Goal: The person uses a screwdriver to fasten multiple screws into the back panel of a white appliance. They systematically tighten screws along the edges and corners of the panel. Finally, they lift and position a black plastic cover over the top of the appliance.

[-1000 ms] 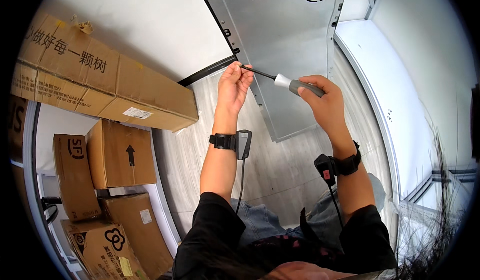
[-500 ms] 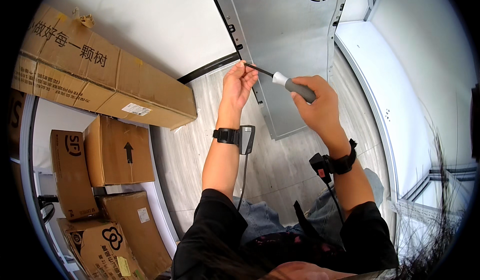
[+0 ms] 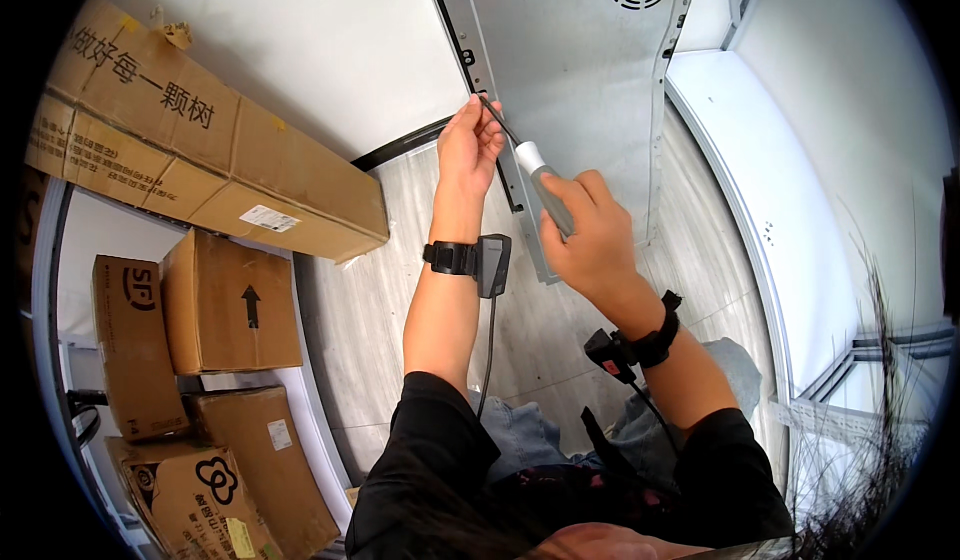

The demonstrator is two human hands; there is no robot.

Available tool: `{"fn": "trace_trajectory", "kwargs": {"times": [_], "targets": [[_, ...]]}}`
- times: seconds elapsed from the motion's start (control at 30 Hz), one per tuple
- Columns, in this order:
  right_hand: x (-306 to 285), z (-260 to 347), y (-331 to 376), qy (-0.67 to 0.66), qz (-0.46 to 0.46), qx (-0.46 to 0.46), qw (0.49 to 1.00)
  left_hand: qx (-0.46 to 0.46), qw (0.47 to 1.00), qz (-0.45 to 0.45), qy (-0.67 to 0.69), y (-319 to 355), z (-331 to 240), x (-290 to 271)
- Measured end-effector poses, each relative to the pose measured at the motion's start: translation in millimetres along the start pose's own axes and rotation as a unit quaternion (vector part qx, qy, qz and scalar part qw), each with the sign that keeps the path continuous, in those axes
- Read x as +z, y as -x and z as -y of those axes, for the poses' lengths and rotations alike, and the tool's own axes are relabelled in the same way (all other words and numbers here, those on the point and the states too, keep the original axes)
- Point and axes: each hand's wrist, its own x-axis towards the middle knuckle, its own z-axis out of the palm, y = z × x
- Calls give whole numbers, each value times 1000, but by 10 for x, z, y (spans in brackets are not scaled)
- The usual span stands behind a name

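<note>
In my right hand is a screwdriver with a grey handle, a white collar and a dark shaft; my fingers wrap round the handle. Its shaft slants up and left to the fingertips of my left hand. There my thumb and forefinger pinch together at the screwdriver's tip; whatever is between them is too small to make out. Both fingertips lie against the left edge of a tall grey metal panel, near a dark fitting on that edge. The panel has a round slotted vent near its top.
A long cardboard box lies at the left, above several smaller cartons. White wall stands behind, with a black skirting strip. A white ledge runs along the right. Cabled devices are strapped to both my wrists. The floor is pale wood-look.
My right hand has moved left and slightly down, and the screwdriver now stands steeper. My left fingertips and the tip have shifted up along the panel's edge.
</note>
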Motion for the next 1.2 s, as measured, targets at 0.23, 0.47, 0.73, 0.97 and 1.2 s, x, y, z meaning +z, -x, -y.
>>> {"fn": "trace_trajectory", "kwargs": {"times": [0.23, 0.47, 0.73, 0.97, 1.2], "targets": [[104, 47, 13, 18, -25, -18, 999, 28, 997, 46, -61, 106, -93, 66], [160, 57, -8, 17, -30, -21, 999, 39, 992, 77, -93, 134, -123, 0], [187, 107, -45, 25, -34, -11, 999, 33, 989, 100, -105, 95, -106, -33], [163, 194, -102, 28, -31, -6, 999, -26, 980, 195, -26, 136, -129, -50], [228, 231, -56, -33, -39, -11, 999, -42, 989, 142, 8, 157, -106, -6]]}}
